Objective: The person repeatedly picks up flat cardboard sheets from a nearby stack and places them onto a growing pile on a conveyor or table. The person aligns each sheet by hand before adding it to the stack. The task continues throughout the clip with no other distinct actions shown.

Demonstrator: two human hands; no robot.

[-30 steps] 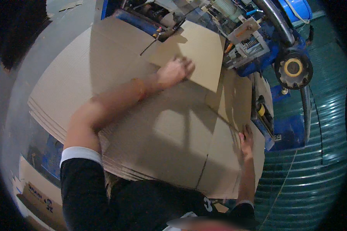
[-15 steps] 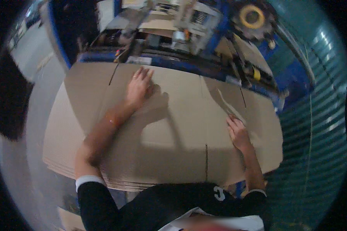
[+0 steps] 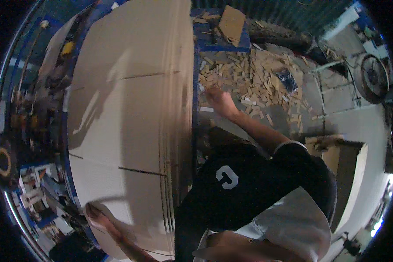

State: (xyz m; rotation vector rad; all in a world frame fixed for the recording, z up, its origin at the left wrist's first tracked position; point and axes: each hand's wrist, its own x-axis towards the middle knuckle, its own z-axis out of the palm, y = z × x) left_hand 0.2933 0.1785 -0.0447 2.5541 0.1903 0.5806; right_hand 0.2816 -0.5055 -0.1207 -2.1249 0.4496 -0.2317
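Observation:
A stack of brown cardboard sheets [image 3: 139,118], with dark slots cut into it, lies along the left half of the view. My left hand [image 3: 99,217] rests on the top sheet near its far edge, fingers lying against the board and partly shaded. Beyond the stack's near edge, my right hand [image 3: 221,103] hangs in the air beside my body, above the littered floor. Its fingers are curled in and slightly blurred; whether anything is inside them is hidden.
Many small cardboard offcuts [image 3: 257,83] litter the floor on the right, with a dark plastic bag [image 3: 287,81] among them. A larger cardboard piece [image 3: 232,25] lies on a blue platform. A round fan [image 3: 372,77] and an open cardboard box [image 3: 349,174] stand farther right. Machinery [image 3: 41,192] borders the stack.
The view has swung to the right, bringing the scrap-covered floor into sight. My right hand has left the cardboard and moved out past the stack's edge. My left hand stays on the sheet.

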